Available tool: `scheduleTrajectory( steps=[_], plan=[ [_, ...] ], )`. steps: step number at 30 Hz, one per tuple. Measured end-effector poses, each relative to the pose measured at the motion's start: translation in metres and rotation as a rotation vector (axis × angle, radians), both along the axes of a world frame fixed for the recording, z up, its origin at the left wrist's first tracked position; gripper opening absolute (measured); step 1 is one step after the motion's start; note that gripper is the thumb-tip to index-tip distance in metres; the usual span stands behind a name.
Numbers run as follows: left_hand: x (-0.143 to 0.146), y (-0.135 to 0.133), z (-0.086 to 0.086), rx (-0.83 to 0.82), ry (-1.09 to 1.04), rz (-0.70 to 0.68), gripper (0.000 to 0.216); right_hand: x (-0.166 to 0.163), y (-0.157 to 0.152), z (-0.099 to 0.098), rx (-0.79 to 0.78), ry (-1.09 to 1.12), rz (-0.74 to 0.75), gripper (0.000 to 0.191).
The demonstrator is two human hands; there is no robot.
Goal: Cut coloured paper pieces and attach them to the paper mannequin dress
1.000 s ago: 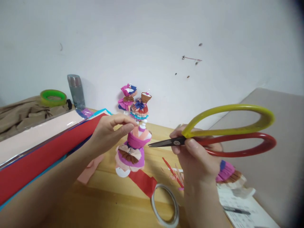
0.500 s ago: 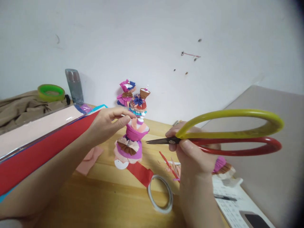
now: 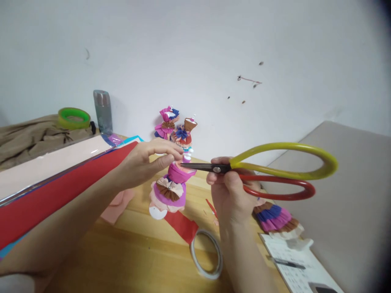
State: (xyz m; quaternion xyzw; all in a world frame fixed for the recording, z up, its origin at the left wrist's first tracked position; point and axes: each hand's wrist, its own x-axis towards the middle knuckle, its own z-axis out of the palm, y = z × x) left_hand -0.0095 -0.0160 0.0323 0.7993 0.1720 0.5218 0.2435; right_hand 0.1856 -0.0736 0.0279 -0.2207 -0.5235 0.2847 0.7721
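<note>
A miniature dress form in a magenta crepe-paper dress, with a pleated cream-and-brown fan at its waist, stands on a white round base. Thumb and fingers of my left hand close on its shoulder at the upper left, hiding part of the neckline. My right hand grips scissors with yellow and red handles near the pivot. The blades look closed, and their tip lies over the peach paper at the neckline; I cannot tell whether it touches.
Two more paper dresses stand behind, by the wall. A tape roll and red paper strip lie in front. Wrapped paper sheets and a bottle are left. A ruffled dress and notebook lie right.
My right hand has brought the scissors left, so their tip now reaches the dress neckline. My left hand stays at the shoulder. The whole view has shifted slightly.
</note>
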Motion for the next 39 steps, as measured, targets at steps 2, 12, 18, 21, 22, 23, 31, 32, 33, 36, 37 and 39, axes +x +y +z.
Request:
scheduleTrajectory(
  steps=[2, 12, 18, 21, 22, 23, 31, 32, 33, 36, 37, 39],
  plan=[
    [0.0015, 0.0007, -0.0008, 0.017, 0.002, 0.007, 0.020, -0.0010, 0.0011, -0.0009, 0.002, -0.010, 0.015, 0.007],
    [0.0044, -0.0024, 0.0020, 0.020, 0.015, 0.038, 0.022, -0.0016, 0.0092, -0.0077, -0.011, 0.047, 0.144, 0.010],
    [0.0011, 0.0047, -0.0028, 0.162, 0.045, -0.059, 0.015, 0.0003, 0.0094, -0.0068, -0.015, 0.072, 0.116, 0.010],
    [0.0006, 0.0049, -0.0027, 0.206, 0.065, -0.036, 0.019, 0.0010, 0.0090, -0.0061, -0.006, 0.096, 0.083, 0.010],
    [0.0008, 0.0045, -0.0025, 0.211, 0.069, -0.024, 0.020, 0.0013, 0.0090, -0.0059, -0.005, 0.101, 0.073, 0.009],
    [0.0010, 0.0040, -0.0022, 0.214, 0.073, -0.012, 0.019, 0.0017, 0.0090, -0.0059, -0.004, 0.105, 0.064, 0.008],
    [0.0015, 0.0033, -0.0011, 0.243, 0.073, 0.006, 0.012, 0.0036, 0.0092, -0.0070, 0.008, 0.109, 0.082, 0.010],
    [0.0012, 0.0032, -0.0007, 0.242, 0.074, 0.001, 0.012, 0.0033, 0.0091, -0.0072, 0.007, 0.105, 0.088, 0.010],
    [0.0009, 0.0030, -0.0002, 0.239, 0.077, -0.004, 0.012, 0.0030, 0.0090, -0.0074, 0.006, 0.101, 0.093, 0.011],
    [0.0001, 0.0022, 0.0008, 0.227, 0.091, -0.017, 0.011, 0.0020, 0.0087, -0.0077, 0.007, 0.078, 0.113, 0.011],
    [-0.0001, 0.0020, 0.0009, 0.222, 0.096, -0.018, 0.011, 0.0017, 0.0086, -0.0078, 0.009, 0.070, 0.121, 0.010],
    [-0.0001, 0.0017, 0.0008, 0.212, 0.101, -0.020, 0.011, 0.0012, 0.0087, -0.0083, 0.012, 0.054, 0.131, 0.010]
  ],
)
